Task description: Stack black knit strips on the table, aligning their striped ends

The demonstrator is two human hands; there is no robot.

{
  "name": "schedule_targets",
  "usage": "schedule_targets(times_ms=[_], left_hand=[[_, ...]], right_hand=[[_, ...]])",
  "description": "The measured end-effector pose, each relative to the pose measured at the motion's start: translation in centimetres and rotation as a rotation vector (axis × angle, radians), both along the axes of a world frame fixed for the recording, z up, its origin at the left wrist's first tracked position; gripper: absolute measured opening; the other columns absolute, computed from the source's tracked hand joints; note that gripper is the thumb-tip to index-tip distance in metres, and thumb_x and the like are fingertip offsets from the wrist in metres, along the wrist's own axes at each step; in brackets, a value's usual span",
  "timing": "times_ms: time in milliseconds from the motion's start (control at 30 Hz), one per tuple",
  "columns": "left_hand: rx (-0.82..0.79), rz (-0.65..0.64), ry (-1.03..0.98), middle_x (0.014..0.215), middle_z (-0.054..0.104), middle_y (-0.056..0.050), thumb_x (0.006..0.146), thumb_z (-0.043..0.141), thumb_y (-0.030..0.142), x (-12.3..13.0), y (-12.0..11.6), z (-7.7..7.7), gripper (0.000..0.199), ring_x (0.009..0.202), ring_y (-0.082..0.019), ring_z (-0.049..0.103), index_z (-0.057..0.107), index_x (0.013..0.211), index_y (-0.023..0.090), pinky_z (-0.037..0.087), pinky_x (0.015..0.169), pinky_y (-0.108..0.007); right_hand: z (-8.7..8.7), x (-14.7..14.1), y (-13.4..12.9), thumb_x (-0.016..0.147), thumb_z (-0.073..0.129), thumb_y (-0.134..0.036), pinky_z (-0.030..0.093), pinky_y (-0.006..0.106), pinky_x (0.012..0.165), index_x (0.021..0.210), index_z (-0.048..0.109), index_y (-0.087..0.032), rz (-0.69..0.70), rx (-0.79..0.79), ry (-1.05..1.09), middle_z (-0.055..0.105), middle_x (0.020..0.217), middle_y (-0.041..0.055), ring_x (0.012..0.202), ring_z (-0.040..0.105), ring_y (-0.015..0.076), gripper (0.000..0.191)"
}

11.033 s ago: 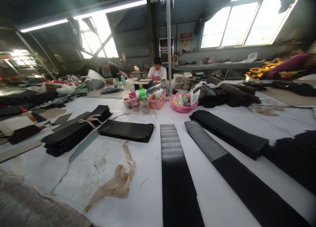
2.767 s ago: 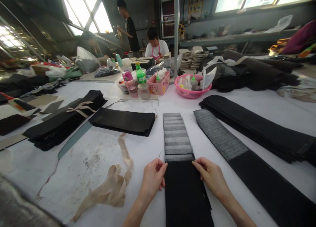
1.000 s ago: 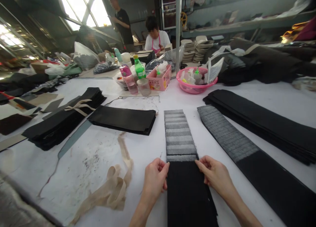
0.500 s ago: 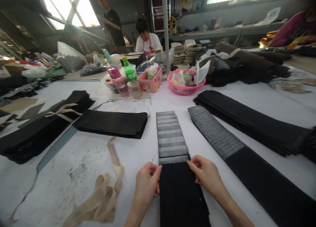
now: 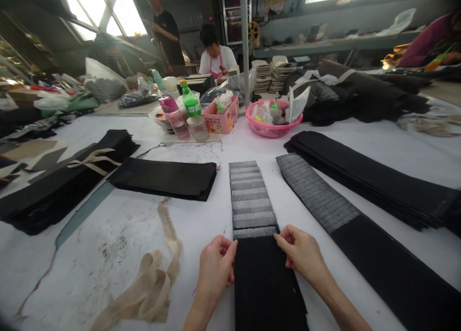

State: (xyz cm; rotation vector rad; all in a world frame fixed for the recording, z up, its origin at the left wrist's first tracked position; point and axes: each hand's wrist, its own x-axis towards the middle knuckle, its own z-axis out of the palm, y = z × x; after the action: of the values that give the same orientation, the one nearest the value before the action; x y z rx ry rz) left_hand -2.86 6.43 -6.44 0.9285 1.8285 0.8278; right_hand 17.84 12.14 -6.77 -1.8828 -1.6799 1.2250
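In front of me lies a stack of black fabric pieces [image 5: 264, 283], its far part fanned into overlapping grey-edged strips [image 5: 248, 192]. At the left edge of the top black piece, my left hand [image 5: 216, 263] pinches with thumb and fingers. My right hand [image 5: 300, 251] pinches the opposite edge at about the same height, just below the nearest grey strip. To the right, a second fanned row of black pieces [image 5: 378, 254] shows grey strips at its far end. What lies under the fingertips is hidden.
Stacked black pieces [image 5: 165, 177] lie at left, beside a bundle [image 5: 68, 182] tied with a pale ribbon. Loose beige cloth strips [image 5: 151, 288] curl at front left. Another black stack [image 5: 367, 177] lies at right. Behind stand a pink basin [image 5: 273, 127], a pink box [image 5: 223, 119] and bottles.
The whole view has shifted slightly to the right. Both hands keep their pinch on the edges of the black piece, with hardly any movement.
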Motion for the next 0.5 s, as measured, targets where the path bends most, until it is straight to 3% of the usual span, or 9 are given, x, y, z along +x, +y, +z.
schedule_targets(times_ms=[500], left_hand=[[-0.002, 0.015, -0.025, 0.047, 0.048, 0.009, 0.083, 0.052, 0.046, 0.04, 0.14, 0.27, 0.03, 0.027, -0.008, 0.046, 0.047, 0.068, 0.02, 0.022, 0.024, -0.015]], right_hand=[[-0.16, -0.02, 0.11, 0.084, 0.05, -0.045, 0.036, 0.02, 0.04, 0.068, 0.053, -0.023, 0.007, -0.013, -0.007, 0.056, 0.042, -0.0063, 0.036, 0.056, 0.0127, 0.028]])
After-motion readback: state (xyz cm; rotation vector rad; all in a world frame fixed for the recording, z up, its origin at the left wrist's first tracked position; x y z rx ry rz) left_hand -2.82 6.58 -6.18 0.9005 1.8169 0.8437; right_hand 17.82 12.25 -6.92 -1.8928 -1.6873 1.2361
